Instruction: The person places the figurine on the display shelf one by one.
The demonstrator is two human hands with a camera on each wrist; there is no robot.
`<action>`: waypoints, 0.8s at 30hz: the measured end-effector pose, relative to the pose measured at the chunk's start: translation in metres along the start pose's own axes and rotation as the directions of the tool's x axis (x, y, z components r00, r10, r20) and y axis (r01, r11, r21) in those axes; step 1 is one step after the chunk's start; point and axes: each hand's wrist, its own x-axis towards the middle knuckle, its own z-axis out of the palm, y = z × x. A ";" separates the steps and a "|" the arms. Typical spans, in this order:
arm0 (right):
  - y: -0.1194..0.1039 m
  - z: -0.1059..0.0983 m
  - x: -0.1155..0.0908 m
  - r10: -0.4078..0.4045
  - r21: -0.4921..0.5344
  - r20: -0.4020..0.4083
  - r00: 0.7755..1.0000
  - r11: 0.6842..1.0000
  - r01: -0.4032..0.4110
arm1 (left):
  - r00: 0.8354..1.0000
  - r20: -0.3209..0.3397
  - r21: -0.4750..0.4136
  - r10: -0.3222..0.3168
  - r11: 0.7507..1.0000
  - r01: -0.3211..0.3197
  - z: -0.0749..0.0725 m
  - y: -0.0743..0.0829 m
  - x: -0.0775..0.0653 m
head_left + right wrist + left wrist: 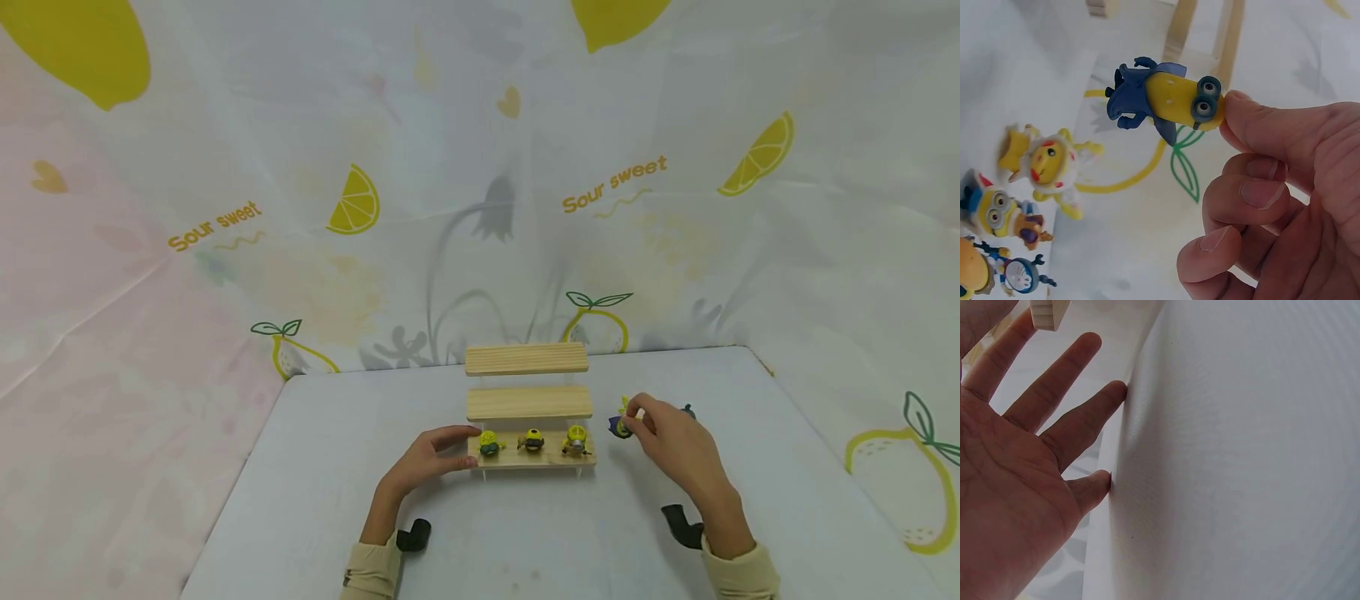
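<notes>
My right hand (678, 446) pinches a toy minion (1182, 103) in a dark blue outfit by its head. In the right wrist view the minion lies sideways, goggles near the thumb. My left hand (427, 458) rests at the left end of a three-tier wooden shelf (528, 403), thumb and forefinger touching its lowest board. Its other fingers are spread and nearly straight in the left wrist view. Three yellow figures stand on the lowest board: one with green (488, 443) at left, one (533, 440) in the middle, one (576, 439) at right.
Right of the shelf stand several more figures, partly behind my right hand: a white-hooded yellow figure (1047, 162), a minion with a pointed hat (997, 209) and a blue-and-white figure (1021, 275). A lemon-print cloth (420, 167) hangs behind the white table (337, 433).
</notes>
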 end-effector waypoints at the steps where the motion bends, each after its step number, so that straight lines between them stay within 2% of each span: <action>1: -0.002 -0.001 0.000 -0.001 0.002 -0.002 1.000 1.000 0.001 | 1.000 0.000 -0.006 -0.008 1.000 0.008 0.000 0.000 0.000; 8: -0.016 -0.004 0.005 -0.017 -0.003 -0.016 1.000 1.000 0.017 | 1.000 -0.010 -0.012 -0.019 1.000 0.019 0.002 0.005 -0.001; 17: -0.032 -0.003 0.014 -0.097 0.008 -0.052 0.994 0.995 0.097 | 1.000 0.011 -0.021 -0.006 1.000 0.006 -0.002 0.037 -0.006; 23: -0.043 -0.001 0.021 -0.109 0.025 -0.033 0.993 0.994 0.110 | 0.999 0.021 -0.040 -0.028 0.999 0.029 -0.002 0.039 -0.006; 24: -0.045 -0.001 0.022 -0.109 0.032 -0.029 0.994 0.993 0.110 | 0.999 0.024 -0.040 -0.033 0.999 0.034 -0.002 0.034 -0.005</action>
